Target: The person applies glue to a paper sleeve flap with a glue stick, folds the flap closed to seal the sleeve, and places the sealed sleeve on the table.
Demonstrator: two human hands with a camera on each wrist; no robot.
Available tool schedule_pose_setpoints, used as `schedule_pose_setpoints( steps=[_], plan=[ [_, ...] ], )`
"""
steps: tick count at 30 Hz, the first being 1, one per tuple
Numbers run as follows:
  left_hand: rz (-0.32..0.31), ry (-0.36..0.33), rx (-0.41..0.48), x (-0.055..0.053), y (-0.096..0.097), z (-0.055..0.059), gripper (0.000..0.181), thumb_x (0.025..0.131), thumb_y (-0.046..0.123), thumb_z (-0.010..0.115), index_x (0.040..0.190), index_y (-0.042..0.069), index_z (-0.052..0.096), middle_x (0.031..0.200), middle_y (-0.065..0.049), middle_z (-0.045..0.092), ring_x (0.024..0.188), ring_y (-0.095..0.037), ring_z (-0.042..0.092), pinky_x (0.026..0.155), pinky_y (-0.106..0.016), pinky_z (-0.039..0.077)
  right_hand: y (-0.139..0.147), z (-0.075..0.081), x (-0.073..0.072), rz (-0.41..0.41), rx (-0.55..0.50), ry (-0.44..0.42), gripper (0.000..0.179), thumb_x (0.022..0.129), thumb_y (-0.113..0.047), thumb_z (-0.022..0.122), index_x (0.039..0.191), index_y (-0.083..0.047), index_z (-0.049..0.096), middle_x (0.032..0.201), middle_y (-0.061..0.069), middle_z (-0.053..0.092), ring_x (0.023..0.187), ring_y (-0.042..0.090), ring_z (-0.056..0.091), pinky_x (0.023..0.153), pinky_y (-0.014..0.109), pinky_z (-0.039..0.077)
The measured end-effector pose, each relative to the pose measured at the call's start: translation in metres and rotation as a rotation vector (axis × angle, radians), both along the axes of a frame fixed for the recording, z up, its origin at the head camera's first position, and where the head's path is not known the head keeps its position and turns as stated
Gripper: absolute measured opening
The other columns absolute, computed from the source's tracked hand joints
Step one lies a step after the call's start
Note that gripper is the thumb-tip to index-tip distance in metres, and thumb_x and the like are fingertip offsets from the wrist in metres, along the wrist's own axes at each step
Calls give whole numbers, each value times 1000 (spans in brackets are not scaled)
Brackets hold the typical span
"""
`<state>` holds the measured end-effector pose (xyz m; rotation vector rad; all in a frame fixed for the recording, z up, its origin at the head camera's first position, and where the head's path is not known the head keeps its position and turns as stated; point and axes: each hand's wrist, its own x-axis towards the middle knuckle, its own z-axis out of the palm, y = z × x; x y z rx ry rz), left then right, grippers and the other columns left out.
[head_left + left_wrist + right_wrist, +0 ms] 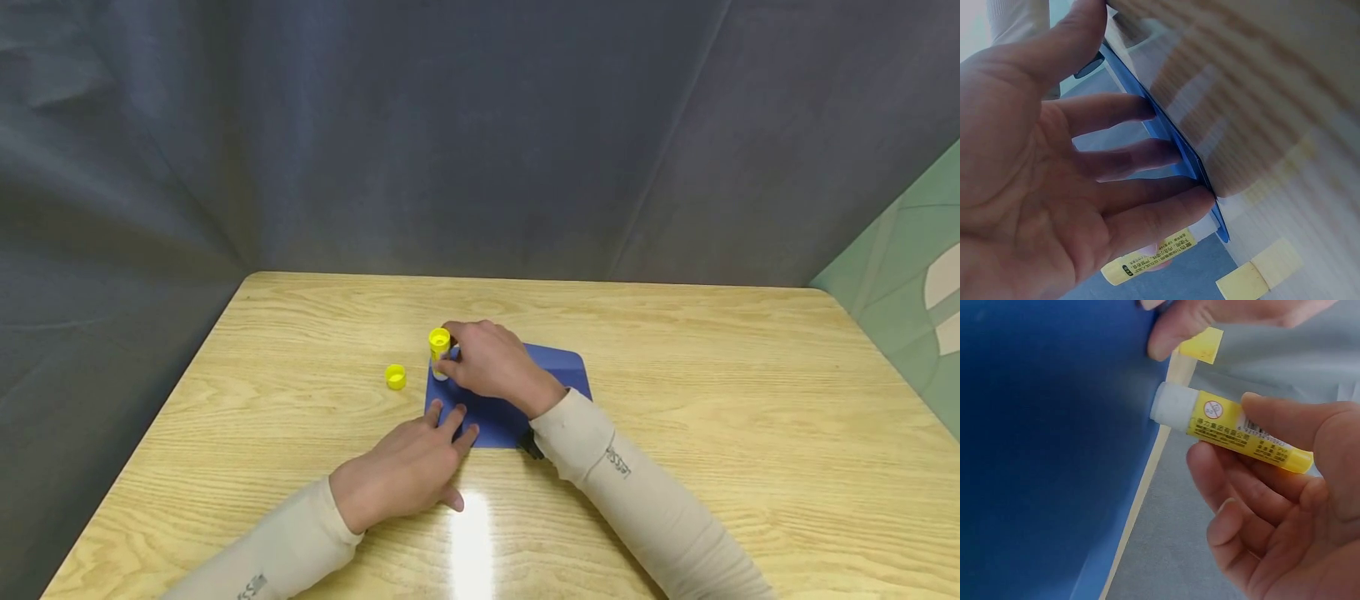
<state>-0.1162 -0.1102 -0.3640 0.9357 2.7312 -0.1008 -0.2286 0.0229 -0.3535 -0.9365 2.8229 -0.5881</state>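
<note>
My right hand (495,362) grips a yellow glue stick (1235,428) upside down, its white end down against the blue envelope (495,417) near the left edge. In the right wrist view the thumb and fingers pinch its yellow barrel. My left hand (408,467) rests with spread fingertips on the envelope's near left part, thumb on the table. The left wrist view shows those fingers (1141,162) fairly straight at the envelope's edge. Left of the envelope lies the yellow cap (396,377) on the table.
The wooden table (712,417) reaches to a dark grey curtain (480,142) at the back and left. A green patterned cloth (915,275) hangs at the far right. A small black object (531,444) shows by the right sleeve, at the envelope's near edge.
</note>
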Motion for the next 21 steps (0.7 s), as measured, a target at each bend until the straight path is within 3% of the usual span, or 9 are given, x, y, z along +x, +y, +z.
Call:
schedule_pose_setpoints(
  steps=[5, 11, 21],
  plan=[
    [-6, 4, 4, 0, 0, 1, 83, 84, 57, 67, 146, 5, 48, 153, -25, 41, 134, -52, 46, 102, -41, 52, 0, 0, 0, -21, 41, 2, 35, 93, -38, 69, 118, -13, 66, 101, 1, 73, 77, 16, 64, 70, 35, 54],
    [-5, -10, 1, 1, 0, 1, 83, 85, 57, 66, 147, 5, 48, 154, -25, 40, 134, -52, 45, 102, -41, 52, 0, -1, 0, -21, 71, 22, 33, 93, -40, 68, 111, -13, 66, 91, -1, 70, 68, 13, 59, 63, 32, 50],
    [-3, -21, -14, 0, 0, 2, 83, 86, 57, 65, 148, 6, 46, 155, -25, 39, 135, -51, 45, 103, -41, 51, 5, -1, -1, -27, 91, 45, 34, 92, -41, 69, 111, -12, 67, 92, 0, 71, 71, 15, 61, 64, 33, 51]
  ],
)
